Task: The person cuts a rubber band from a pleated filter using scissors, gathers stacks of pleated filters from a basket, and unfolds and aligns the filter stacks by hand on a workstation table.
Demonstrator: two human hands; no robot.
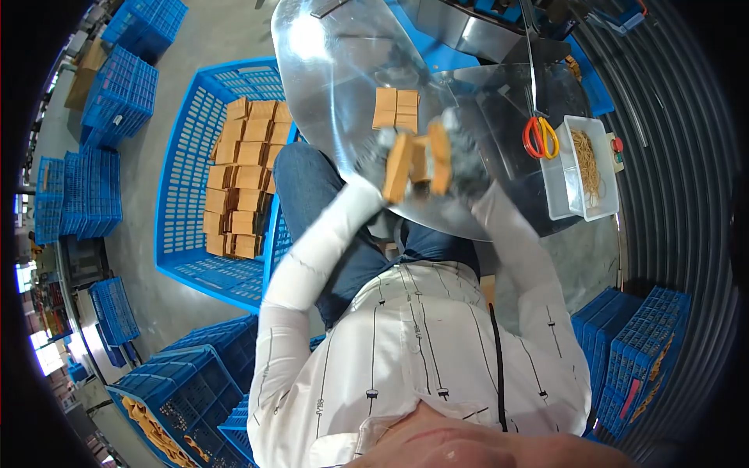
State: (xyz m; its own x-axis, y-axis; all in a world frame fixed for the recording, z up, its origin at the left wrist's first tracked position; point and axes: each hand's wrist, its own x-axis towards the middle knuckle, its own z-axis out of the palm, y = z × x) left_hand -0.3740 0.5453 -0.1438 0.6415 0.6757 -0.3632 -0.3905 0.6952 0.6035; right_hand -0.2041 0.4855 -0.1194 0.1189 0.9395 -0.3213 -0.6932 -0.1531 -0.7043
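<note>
Although blur softens detail, one tan block (398, 168) sits in the left hand (373, 156), another tan block (440, 158) in the right hand (463, 152)

Both hands closed; exact finger spread unclear. Blocks: above tabletop (331, 90), near edge. Judged light, stiff; take long sides. Blue crate (185, 160): left of tabletop.

Two upright, tan rectangular blocks, apparently of a paper- or card-like material, are held apart: the left block (398, 168) in the left hand (375, 156), the right block (440, 159) in the right hand (462, 154). The left block leans slightly, its top toward the right; the right block tilts the other way. Between them shows a shorter, darker tan piece (420, 160), its lower end blurred. All three are above the near part of the shiny, transparent-looking tabletop (331, 101).
</note>
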